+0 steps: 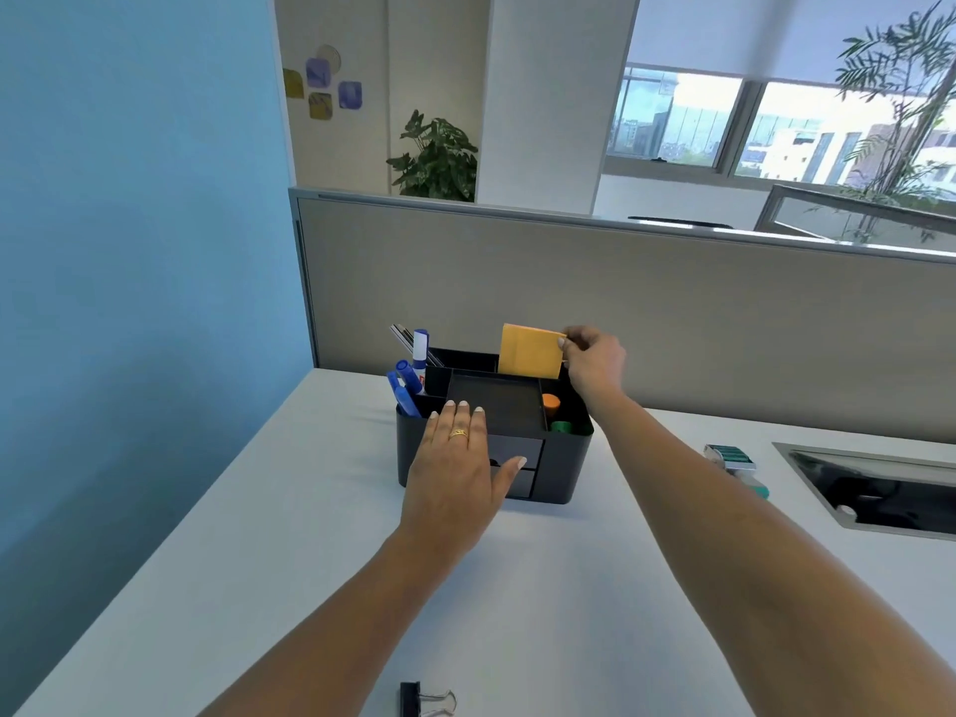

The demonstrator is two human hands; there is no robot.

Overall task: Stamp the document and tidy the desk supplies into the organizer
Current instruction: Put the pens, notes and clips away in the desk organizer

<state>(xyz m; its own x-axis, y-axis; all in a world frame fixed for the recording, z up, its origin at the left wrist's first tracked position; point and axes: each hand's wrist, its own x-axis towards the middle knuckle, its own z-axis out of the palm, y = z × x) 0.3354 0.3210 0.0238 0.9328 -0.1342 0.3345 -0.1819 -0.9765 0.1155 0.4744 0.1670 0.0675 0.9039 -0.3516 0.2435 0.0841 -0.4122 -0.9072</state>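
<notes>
Right grip (589, 362) pinches an orange pad (528, 357) upright in the organizer's (564, 468) rear slot near the desk's (310, 535) far edge; left grip (458, 460), fingers spread, rests flat against the organizer's front.

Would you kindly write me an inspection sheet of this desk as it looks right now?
Surface: white desk, mostly bare.
Job's things: black organizer holding blue markers; orange sticky pad upright in its back slot.
Clutter: binder clip near edge; teal staples box at right.
Grippers: left hand flat against organizer's front; right hand pinching the pad.
Cables: nothing seen.
Surroundings: grey partition, plants, windows.
</notes>
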